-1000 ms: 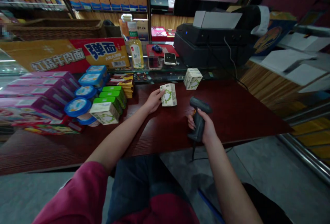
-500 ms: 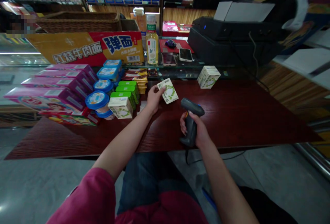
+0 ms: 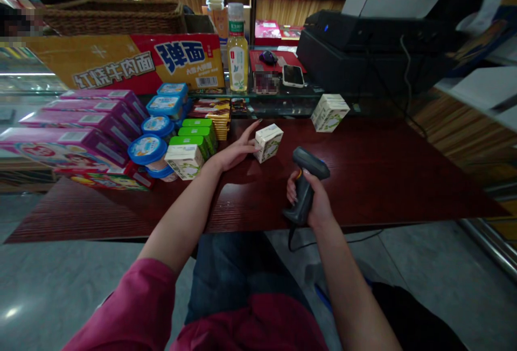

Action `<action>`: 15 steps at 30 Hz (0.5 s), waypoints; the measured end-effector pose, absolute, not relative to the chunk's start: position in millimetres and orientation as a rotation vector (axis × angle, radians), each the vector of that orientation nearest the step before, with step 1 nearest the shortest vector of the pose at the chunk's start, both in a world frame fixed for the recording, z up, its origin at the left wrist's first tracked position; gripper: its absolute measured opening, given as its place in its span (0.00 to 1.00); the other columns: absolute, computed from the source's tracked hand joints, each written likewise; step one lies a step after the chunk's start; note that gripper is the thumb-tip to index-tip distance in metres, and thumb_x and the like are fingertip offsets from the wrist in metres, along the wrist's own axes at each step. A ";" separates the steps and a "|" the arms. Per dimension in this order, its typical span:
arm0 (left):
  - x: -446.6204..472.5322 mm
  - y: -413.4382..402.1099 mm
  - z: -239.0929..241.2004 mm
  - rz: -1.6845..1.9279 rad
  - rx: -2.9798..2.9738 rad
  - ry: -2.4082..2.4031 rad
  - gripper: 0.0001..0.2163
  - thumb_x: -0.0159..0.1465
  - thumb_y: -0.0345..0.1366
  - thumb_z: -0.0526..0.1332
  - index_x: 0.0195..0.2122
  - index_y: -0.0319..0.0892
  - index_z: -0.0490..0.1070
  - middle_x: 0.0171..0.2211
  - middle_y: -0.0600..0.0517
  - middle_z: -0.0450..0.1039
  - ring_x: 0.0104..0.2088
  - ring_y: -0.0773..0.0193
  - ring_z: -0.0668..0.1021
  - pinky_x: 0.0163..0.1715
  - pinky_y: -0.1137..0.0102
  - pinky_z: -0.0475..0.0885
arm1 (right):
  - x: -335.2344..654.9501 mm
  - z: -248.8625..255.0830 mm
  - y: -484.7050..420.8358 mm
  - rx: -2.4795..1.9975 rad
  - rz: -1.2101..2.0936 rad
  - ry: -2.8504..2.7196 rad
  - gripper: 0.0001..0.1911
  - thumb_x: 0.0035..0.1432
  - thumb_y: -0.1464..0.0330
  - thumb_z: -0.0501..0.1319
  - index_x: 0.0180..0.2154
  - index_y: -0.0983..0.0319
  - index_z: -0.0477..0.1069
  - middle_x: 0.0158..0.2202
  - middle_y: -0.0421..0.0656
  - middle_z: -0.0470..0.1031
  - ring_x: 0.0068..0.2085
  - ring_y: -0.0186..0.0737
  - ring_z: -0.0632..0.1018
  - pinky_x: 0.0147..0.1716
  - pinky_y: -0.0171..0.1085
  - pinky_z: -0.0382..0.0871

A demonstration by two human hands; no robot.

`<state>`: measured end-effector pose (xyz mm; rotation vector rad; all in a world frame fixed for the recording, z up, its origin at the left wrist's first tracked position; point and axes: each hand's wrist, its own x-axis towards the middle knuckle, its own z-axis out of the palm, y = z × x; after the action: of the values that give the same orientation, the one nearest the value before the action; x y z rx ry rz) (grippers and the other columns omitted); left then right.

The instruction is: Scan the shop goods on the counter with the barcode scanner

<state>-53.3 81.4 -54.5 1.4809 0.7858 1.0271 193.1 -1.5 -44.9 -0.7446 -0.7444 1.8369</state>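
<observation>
– Well, what's nearest?
– The right hand [image 3: 318, 203], closed around the grip of a black scanner [image 3: 307, 176], over the near edge of the dark table [image 3: 383, 178].
– And the other hand?
– The left hand [image 3: 234, 152] lies open on the table. Its fingers are stretched against the left side of a small carton [image 3: 269, 142], which stands just beyond the scanner.
– Anything crowding it?
– Yes, green-topped cartons [image 3: 189, 149] and blue tubs [image 3: 147, 147] just left of the wrist. Farther right is a second carton [image 3: 329, 112], and behind are a bottle [image 3: 237, 52] and a phone [image 3: 293, 75].
</observation>
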 end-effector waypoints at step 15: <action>0.6 83.8 -55.0 1.604 0.906 1.233 0.27 0.53 0.57 0.72 0.39 0.37 0.76 0.41 0.42 0.81 0.40 0.56 0.82 0.42 0.66 0.75 | 195.6 -40.7 -3.9 -0.925 1.926 -0.827 0.20 0.48 0.53 0.71 0.32 0.62 0.73 0.21 0.37 0.71 0.16 0.30 0.67 0.13 0.29 0.65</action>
<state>0.6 83.8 -55.0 0.9058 1.2331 1.6037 195.6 -3.9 -40.7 -0.9247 -0.8274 1.9255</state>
